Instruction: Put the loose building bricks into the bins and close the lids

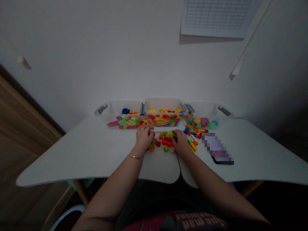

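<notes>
Small colourful toy building bricks [166,141] lie loose on the white table, mostly between my two hands. My left hand [143,138], with a silver bangle on the wrist, rests at the left side of the bricks. Its fingers are bent but apart, with a few bricks beneath and beside them. At the right side of the bricks is my right hand [181,142], its thumb and fingers curved round a dark blue brick [175,139]. Red, orange and green bricks lie close to its fingertips. The palm sides of both hands are hidden.
Against the wall stand a left clear bin [124,107] of mixed pieces, a middle bin [166,104] of bricks and a right bin [204,110] with balls. More bricks [193,147] and a phone [218,148] lie right. A seam [179,163] divides the tabletop [96,157].
</notes>
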`<state>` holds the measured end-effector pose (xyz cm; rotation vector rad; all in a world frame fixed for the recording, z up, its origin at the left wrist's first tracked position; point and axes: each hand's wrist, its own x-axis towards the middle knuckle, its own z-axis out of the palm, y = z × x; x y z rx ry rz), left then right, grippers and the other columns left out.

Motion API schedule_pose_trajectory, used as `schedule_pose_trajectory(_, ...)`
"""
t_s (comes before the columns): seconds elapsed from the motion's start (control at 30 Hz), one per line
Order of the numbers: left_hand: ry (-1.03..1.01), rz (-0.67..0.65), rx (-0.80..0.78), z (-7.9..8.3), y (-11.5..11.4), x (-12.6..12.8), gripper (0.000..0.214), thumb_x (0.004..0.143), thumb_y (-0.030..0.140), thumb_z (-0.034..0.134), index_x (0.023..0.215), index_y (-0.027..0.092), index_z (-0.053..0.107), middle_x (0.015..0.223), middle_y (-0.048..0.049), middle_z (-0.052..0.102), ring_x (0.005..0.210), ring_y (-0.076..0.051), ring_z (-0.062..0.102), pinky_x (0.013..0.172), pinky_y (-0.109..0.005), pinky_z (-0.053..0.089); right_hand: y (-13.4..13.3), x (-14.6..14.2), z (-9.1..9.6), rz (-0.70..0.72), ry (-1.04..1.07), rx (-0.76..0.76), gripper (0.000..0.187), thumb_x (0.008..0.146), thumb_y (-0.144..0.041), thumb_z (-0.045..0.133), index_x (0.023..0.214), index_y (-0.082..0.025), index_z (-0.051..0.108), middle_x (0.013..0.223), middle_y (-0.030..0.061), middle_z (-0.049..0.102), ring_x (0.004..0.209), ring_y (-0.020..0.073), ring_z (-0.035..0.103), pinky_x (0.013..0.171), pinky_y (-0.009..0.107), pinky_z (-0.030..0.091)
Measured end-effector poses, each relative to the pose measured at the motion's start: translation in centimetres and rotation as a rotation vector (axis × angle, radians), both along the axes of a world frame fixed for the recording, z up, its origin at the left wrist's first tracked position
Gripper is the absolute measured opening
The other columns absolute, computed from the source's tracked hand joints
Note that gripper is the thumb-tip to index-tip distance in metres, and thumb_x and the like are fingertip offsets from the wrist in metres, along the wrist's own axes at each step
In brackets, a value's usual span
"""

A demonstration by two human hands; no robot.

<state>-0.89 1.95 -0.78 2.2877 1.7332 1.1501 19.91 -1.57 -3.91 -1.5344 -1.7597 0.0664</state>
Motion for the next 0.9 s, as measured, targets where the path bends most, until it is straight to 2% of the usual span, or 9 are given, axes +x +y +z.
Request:
schedule_pose_trajectory(0.27,-0.024,-0.009,0.003,0.2,-0.1,0.0,0.023,0.079,0.019,0.052,0.093,0.023,0.070,0.108,-0.0065,0.068,0.112,-0.025,0.053,0.106,-0.045,0.035,0.5,0.3,0.1,-0.042,0.169,0.000,0.040,0.074,-0.016,0.050,0.113,-0.017,0.059,0.116,0.0124,0.060,0.115,0.0255,0.052,0.104,0.046,0.040)
schedule_pose_trajectory(0.6,-0.005,-0.016,0.007,0.1,0.0,0.0,0.022,0.080,0.019,0.052,0.093,0.021,0.070,0.107,-0.0072,0.067,0.111,-0.024,0.054,0.105,-0.044,0.037,0.9,-1.4,0.3,0.083,0.360,-0.033,0.032,0.081,-0.026,0.051,0.111,-0.016,0.058,0.112,0.0133,0.064,0.107,0.0229,0.060,0.097,0.042,0.046)
schedule_pose_trajectory(0.73,0.010,-0.008,-0.004,0.1,0.2,0.0,0.022,0.081,0.019,0.052,0.093,0.023,0.070,0.106,-0.0066,0.068,0.111,-0.025,0.054,0.104,-0.045,0.037,0.9,-1.7,0.6,0.146,0.321,-0.043,0.032,0.085,-0.029,0.049,0.114,-0.018,0.058,0.114,0.0124,0.064,0.106,0.0214,0.062,0.095,0.039,0.048)
schedule_pose_trajectory(0.83,0.006,-0.006,-0.009,0.1,0.1,0.0,0.022,0.081,0.020,0.051,0.094,0.023,0.070,0.106,-0.0065,0.068,0.110,-0.025,0.054,0.103,-0.045,0.038,0.6,-1.0,1.2,0.125,0.238,-0.011,0.032,0.086,-0.022,0.040,0.110,-0.018,0.061,0.113,0.0112,0.066,0.108,0.0213,0.060,0.096,0.040,0.047)
schedule_pose_trajectory(0.9,0.007,-0.018,-0.009,0.1,0.0,0.0,0.023,0.082,0.020,0.051,0.094,0.023,0.069,0.107,-0.0066,0.068,0.110,-0.025,0.055,0.103,-0.045,0.038,0.3,-0.3,1.5,0.085,0.157,0.023,0.034,0.083,-0.014,0.039,0.106,-0.018,0.062,0.112,0.0104,0.066,0.109,0.0214,0.058,0.099,0.040,0.045)
